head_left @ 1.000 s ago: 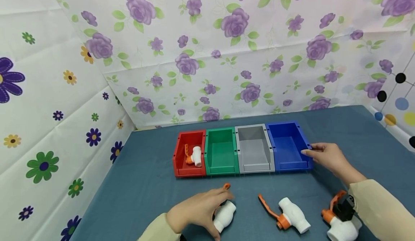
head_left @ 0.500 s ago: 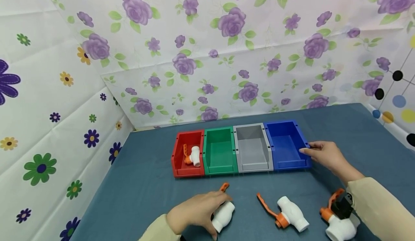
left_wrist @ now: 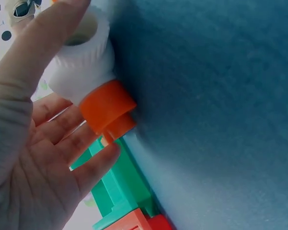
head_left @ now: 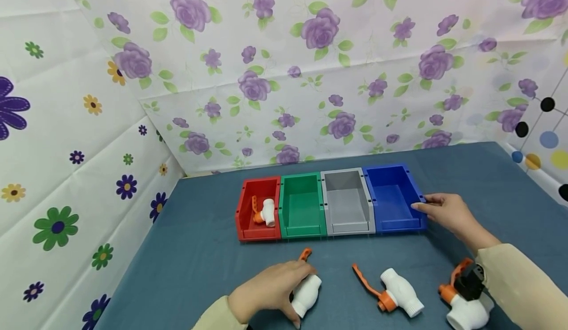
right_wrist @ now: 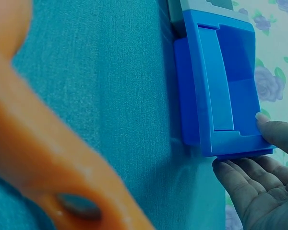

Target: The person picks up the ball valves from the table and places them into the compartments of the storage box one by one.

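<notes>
My left hand [head_left: 272,286] arches over a white ball valve [head_left: 307,295] with an orange handle, thumb at its near end and fingers on the far side. In the left wrist view, the thumb crosses the valve's open white end [left_wrist: 84,33], and the fingers lie behind its orange collar [left_wrist: 108,108]. My right hand [head_left: 449,215] pinches the right wall of the blue bin [head_left: 401,227], thumb inside the rim and fingers outside and below. Another ball valve [head_left: 401,293] lies between my hands, and one more [head_left: 468,312] lies partly hidden beneath the right wrist.
Left of the blue bin, joined in a row, stand a grey bin [head_left: 350,229], a green bin [head_left: 303,232] and a red bin [head_left: 259,236]. One ball valve [head_left: 268,213] lies in the red bin. Flowered cloth walls [head_left: 284,98] border the blue table [head_left: 191,251] at back and sides.
</notes>
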Available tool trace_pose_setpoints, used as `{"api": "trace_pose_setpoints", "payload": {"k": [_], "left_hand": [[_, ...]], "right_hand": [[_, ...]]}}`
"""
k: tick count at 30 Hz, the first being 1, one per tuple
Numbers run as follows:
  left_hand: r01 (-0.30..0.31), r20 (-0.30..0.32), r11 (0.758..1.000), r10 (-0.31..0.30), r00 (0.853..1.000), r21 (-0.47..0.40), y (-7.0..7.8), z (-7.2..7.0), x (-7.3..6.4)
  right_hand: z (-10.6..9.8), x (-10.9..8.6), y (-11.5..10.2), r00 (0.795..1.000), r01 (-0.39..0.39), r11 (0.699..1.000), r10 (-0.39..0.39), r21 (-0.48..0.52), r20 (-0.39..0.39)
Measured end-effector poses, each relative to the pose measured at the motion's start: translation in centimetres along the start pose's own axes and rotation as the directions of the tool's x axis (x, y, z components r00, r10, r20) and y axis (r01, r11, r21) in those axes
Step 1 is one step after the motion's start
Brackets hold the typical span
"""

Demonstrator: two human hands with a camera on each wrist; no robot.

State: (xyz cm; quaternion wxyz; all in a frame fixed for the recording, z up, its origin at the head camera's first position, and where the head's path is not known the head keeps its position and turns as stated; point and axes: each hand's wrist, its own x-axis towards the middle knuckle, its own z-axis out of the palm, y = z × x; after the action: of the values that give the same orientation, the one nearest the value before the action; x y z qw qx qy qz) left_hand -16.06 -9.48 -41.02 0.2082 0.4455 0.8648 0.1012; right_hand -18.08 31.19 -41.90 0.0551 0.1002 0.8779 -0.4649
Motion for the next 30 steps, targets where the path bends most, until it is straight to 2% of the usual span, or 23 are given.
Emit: {"api": "trace_pose_setpoints", "payload": {"k": [5, 11, 22, 30], "left_hand": [[-0.025, -0.046, 0.998, 0.028, 0.999, 0.063, 0.0, 0.4, 0.0], [-0.024, -0.096, 0.99, 0.037, 0.995, 0.137, 0.0, 0.9, -0.3], [-0.016, -0.13, 0.995, 0.029, 0.991, 0.095, 0.2, 1.3, -0.7], [0.01, -0.147, 0.998, -0.001, 0.989, 0.062, 0.3, 1.5, -0.9]], "right_hand": [[0.0, 0.0, 0.0, 1.0, 0.0, 1.0, 0.0, -0.005, -0.003], [0.0, 0.1, 0.0, 1.0, -0.006, 1.0, 0.006, -0.011, -0.008], [0.1, 0.0, 0.1, 1.0, -0.012, 1.0, 0.011, -0.01, -0.012], [0.0, 0.1, 0.1, 1.0, -0.005, 1.0, 0.005, -0.011, -0.002]]}}
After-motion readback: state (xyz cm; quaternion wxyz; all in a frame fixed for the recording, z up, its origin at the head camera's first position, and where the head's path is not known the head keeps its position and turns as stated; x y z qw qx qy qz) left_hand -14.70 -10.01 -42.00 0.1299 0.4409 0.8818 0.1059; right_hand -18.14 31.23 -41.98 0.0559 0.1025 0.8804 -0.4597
